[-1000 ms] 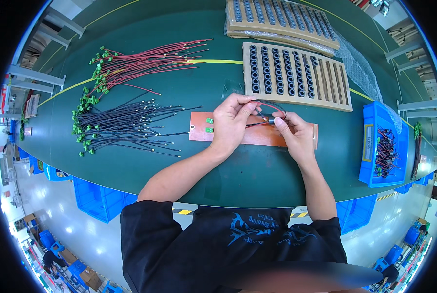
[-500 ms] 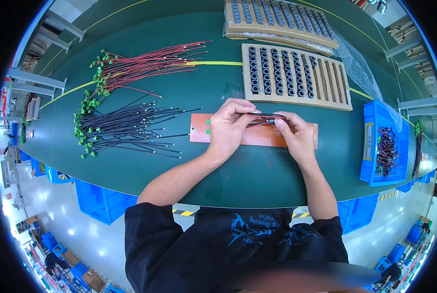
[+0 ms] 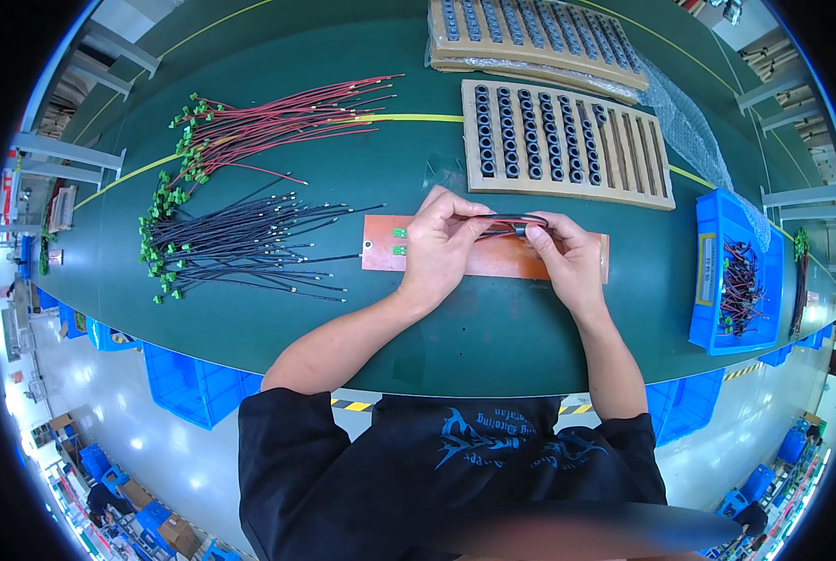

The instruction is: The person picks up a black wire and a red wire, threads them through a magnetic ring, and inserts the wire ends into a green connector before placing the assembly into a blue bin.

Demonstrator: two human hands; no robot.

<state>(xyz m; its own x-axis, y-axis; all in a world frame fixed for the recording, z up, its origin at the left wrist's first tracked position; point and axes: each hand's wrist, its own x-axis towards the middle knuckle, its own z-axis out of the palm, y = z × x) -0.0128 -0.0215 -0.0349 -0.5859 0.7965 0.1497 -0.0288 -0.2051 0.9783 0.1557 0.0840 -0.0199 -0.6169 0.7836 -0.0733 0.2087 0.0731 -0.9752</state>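
My left hand [image 3: 436, 245] is closed in a pinch on a black and a red wire [image 3: 502, 222], which run across to the right. My right hand [image 3: 572, 260] grips a small black ring [image 3: 520, 230] between thumb and fingers, and the wires bend round close to it. Whether they pass through the ring is hard to make out. Both hands are over an orange-brown flat board [image 3: 507, 266]. Green connectors [image 3: 399, 235] sit at the board's left end, partly beside my left hand.
To the left lie a bundle of red wires [image 3: 278, 126] and one of black wires [image 3: 240, 234], both with green connectors. Beyond my hands is a slotted tray [image 3: 642, 193] of black rings, with more trays [image 3: 539, 58] behind. A blue bin [image 3: 707, 323] of wires stands right.
The wires between my hands have shifted a little, and the black one bends more near my right fingers. Both hands stay almost in place.
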